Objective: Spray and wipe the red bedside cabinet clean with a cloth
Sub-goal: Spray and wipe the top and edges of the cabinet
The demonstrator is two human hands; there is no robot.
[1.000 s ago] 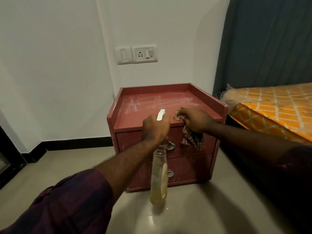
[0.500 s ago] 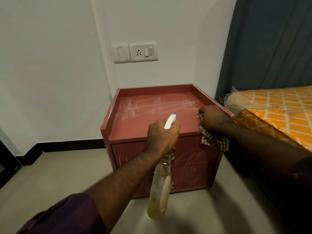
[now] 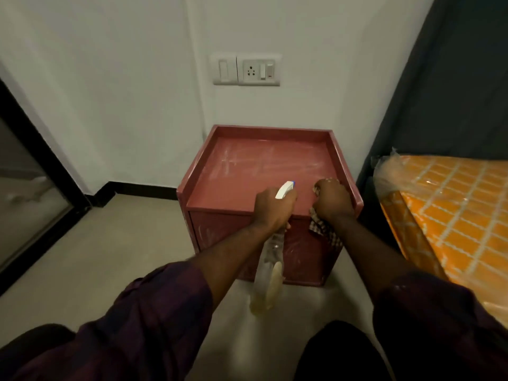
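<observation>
The red bedside cabinet (image 3: 247, 166) stands against the white wall, its rimmed top streaked with whitish smears. My left hand (image 3: 270, 206) grips the white head of a clear spray bottle (image 3: 268, 276), which hangs down in front of the drawers with yellowish liquid in it. My right hand (image 3: 332, 200) holds a checked cloth (image 3: 327, 232) at the front right corner of the cabinet top, beside the right rim. Part of the cloth dangles over the front edge. The drawer knobs are hidden behind my arms and the bottle.
A bed with an orange patterned mattress (image 3: 453, 210) wrapped in plastic sits close on the right, below a dark curtain (image 3: 453, 78). A switch and socket plate (image 3: 247, 69) is on the wall above. A dark-framed glass door (image 3: 30, 188) is at left. Grey floor tiles surround the cabinet.
The camera has risen and now looks more steeply down on the cabinet. My right hand with the cloth slid from mid-front to the front right corner. The left hand still grips the bottle.
</observation>
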